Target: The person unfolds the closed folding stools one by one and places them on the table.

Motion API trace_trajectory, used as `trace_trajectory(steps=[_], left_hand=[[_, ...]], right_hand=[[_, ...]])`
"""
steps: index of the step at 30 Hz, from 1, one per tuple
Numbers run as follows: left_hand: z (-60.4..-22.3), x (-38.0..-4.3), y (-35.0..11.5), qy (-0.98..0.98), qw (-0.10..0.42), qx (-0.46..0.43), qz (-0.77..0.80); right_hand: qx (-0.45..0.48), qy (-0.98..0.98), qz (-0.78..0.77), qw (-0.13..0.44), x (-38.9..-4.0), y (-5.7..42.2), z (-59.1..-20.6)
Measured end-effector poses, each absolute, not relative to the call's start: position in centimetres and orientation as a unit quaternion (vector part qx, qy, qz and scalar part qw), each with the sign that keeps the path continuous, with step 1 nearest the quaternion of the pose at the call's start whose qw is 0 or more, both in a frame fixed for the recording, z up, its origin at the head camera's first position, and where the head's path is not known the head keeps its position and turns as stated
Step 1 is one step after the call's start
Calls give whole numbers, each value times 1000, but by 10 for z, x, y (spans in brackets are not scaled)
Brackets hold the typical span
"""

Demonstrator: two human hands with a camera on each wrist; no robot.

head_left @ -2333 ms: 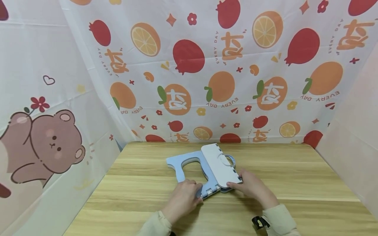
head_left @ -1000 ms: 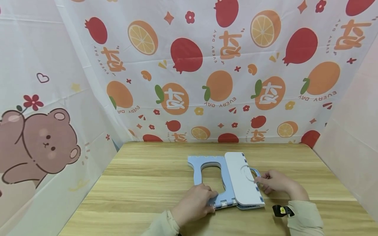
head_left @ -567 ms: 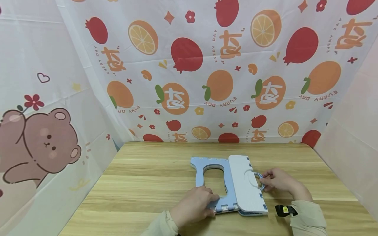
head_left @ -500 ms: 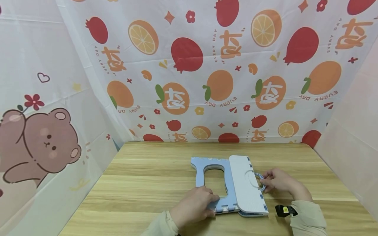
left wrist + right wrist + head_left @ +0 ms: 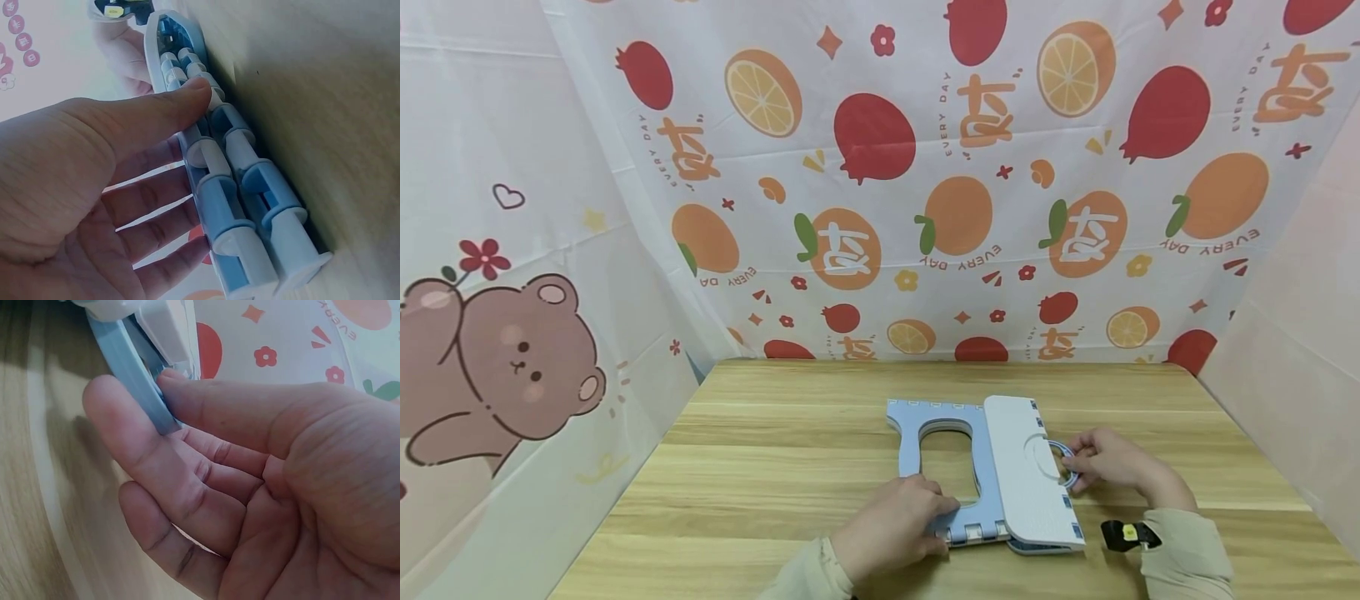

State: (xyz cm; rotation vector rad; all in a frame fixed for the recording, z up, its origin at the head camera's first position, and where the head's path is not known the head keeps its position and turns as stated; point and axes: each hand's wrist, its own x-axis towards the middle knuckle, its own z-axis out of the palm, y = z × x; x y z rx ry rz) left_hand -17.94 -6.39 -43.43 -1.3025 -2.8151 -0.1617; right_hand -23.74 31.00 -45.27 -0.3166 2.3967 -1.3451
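A blue and white plastic folding stool [image 5: 1026,492] lies folded flat on the wooden table in the head view. Its blue leg frame [image 5: 987,467] with a large cutout is on the left, the white panel on the right. My left hand [image 5: 898,521] grips the near left corner, fingers over the blue frame. In the left wrist view its thumb presses along the hinged edge [image 5: 231,194]. My right hand [image 5: 1112,462] pinches the looped blue handle [image 5: 128,365] at the stool's right side between thumb and fingers.
The wooden table [image 5: 760,467] runs back to a fruit-print curtain [image 5: 895,225]. A side curtain with a bear [image 5: 542,358] hangs at the left, and a pale curtain [image 5: 1292,358] at the right. A black strap [image 5: 1131,535] is at my right wrist.
The stool has shifted right and turned straighter on the table. My right hand has moved from the white panel's near corner to the handle, which now sticks out further. My left hand has stayed on the frame.
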Motion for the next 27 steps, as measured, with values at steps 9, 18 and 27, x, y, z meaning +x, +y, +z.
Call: trace_trajectory(steps=[9,18,27], left_hand=[[-436,-179,-63,-906,29,-419,-58],[-433,-179,-66,-908,23,-411,-83],[-431,-181,-67,-905,34,-415,-88]], right_hand=[[-99,853,-477,187,-235,313,-450],[-96,858,-475,169,-234,314,-441],[-114,855,-490,125,-233,311,-430]])
